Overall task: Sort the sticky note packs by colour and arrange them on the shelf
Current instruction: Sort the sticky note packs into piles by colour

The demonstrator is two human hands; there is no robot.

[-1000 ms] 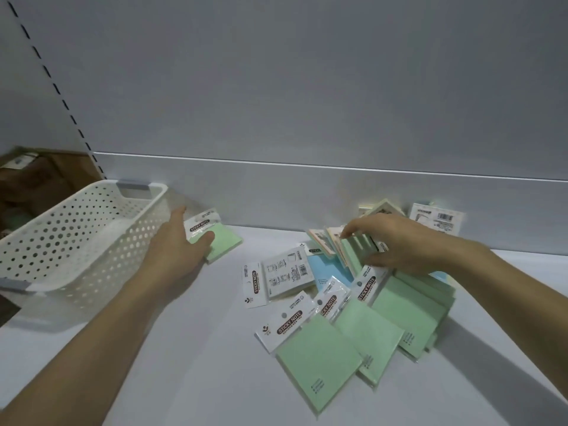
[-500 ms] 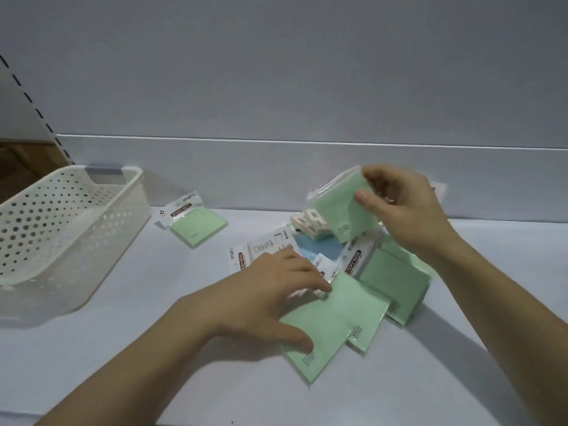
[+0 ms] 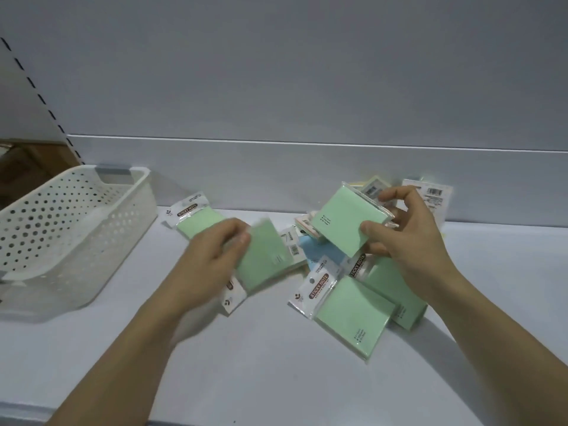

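1. Barely begun, as I judge it: one green pack (image 3: pixel 196 221) lies alone on the shelf (image 3: pixel 261 379) near the white perforated basket (image 3: pixel 70 229), the seed of a green group.
2. Left hand (image 3: pixel 212 259) is closed on a second green pack (image 3: pixel 264 256), blurred, between that lone pack and the heap; it looks bound for the green group.
3. Right hand (image 3: pixel 408 241) pinches a third green pack (image 3: pixel 347 219) between thumb and fingers, raised above the heap.
4. Unsorted remainder sits at right against the back wall: two more green packs (image 3: pixel 353 315) overlapping, a blue pack (image 3: pixel 319 252) partly buried, pinkish packs (image 3: pixel 307 224) behind it, and others turned back-up; a pale yellow edge shows at the rear, though I cannot be sure of it.
5. Writing: the header cards read "STICKY NOTE" on a brown band, clear on the lone pack and the front green one. A reversed pack (image 3: pixel 431 195) shows a barcode; its small print is illegible, as are the corner marks on the green faces.
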